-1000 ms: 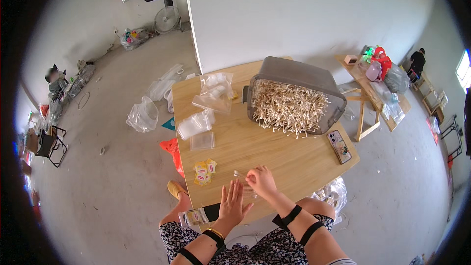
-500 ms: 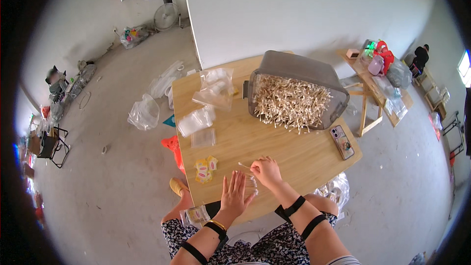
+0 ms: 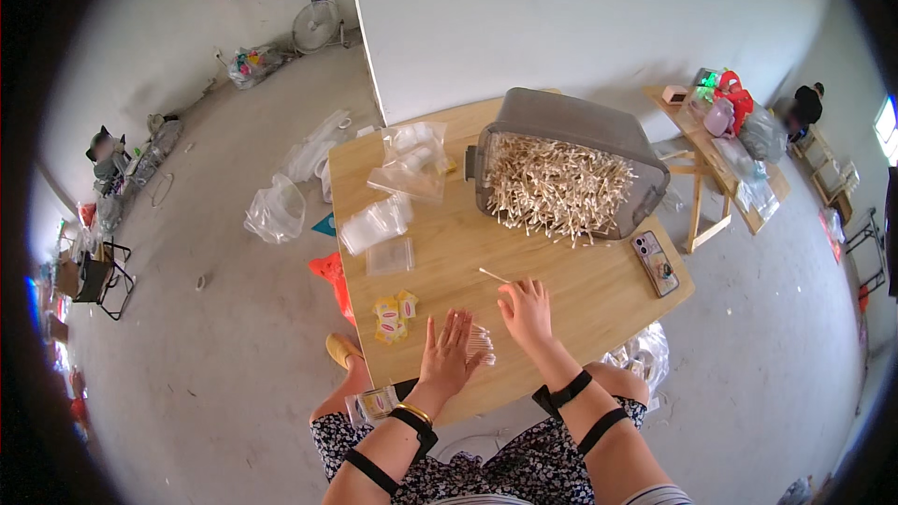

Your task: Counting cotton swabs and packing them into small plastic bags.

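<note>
Bright, even daylight, soft shadows; sharp centre, fisheye bending and dark vignette at edges

I saw a matt, smooth wooden tabletop, a grey plastic bin, glossy clear plastic bags, pale wooden sticks.

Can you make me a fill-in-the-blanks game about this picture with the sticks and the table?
1. The grey bin on the wooden table is full of pale ____.
2. The left hand lies flat, with its fingers against a small ____ of sticks.
3. The phone lies near the table's ____ edge.

Missing words: sticks; bundle; right
</note>
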`<action>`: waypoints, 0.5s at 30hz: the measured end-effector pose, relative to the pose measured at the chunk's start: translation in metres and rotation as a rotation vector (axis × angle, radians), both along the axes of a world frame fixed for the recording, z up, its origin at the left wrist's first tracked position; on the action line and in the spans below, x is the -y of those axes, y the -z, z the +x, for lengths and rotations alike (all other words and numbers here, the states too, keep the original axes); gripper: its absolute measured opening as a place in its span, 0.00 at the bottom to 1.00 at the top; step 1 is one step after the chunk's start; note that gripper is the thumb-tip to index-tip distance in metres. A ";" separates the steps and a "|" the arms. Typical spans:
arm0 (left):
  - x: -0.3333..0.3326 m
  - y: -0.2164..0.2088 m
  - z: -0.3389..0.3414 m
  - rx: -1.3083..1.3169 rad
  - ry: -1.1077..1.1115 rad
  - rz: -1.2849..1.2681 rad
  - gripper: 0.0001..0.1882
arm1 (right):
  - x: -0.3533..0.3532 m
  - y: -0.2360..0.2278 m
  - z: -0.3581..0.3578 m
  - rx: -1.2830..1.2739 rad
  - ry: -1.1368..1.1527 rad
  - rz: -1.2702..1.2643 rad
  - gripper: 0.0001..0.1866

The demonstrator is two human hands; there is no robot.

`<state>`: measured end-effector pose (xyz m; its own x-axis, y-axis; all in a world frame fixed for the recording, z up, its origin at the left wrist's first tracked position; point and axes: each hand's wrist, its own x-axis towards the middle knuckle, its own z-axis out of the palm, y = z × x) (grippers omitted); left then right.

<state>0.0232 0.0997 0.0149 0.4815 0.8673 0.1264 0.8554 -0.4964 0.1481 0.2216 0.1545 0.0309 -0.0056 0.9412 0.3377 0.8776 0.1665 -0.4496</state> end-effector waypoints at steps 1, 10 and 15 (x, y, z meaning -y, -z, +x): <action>-0.003 0.001 0.000 0.015 0.011 0.003 0.41 | 0.006 0.003 0.002 -0.039 -0.022 -0.006 0.13; 0.018 -0.017 -0.012 0.088 -0.012 -0.126 0.38 | 0.096 0.005 -0.015 -0.072 -0.211 -0.172 0.34; 0.018 -0.003 -0.027 0.174 -0.067 -0.062 0.38 | 0.113 0.011 -0.030 0.034 -0.225 -0.192 0.41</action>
